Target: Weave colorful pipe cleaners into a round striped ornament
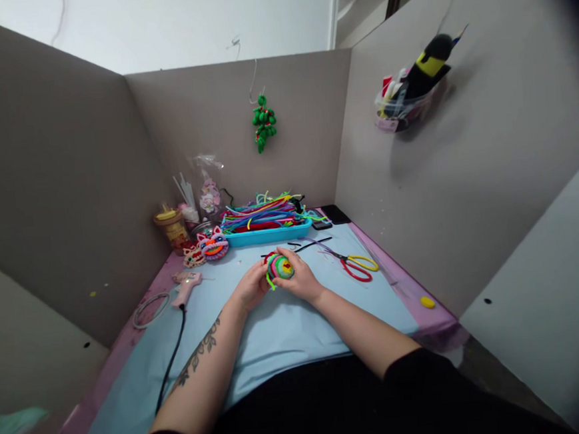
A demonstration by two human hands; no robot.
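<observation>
scissors (358,266) right of hands, tray (269,234) behind

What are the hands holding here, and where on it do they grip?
Both hands hold a coiled pipe-cleaner disc: left hand at its left edge, right hand over its right and top edge.

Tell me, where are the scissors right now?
In the head view, the scissors with red and yellow handles lie on the blue mat, just right of the right hand and in front of the teal tray of pipe cleaners.
</observation>
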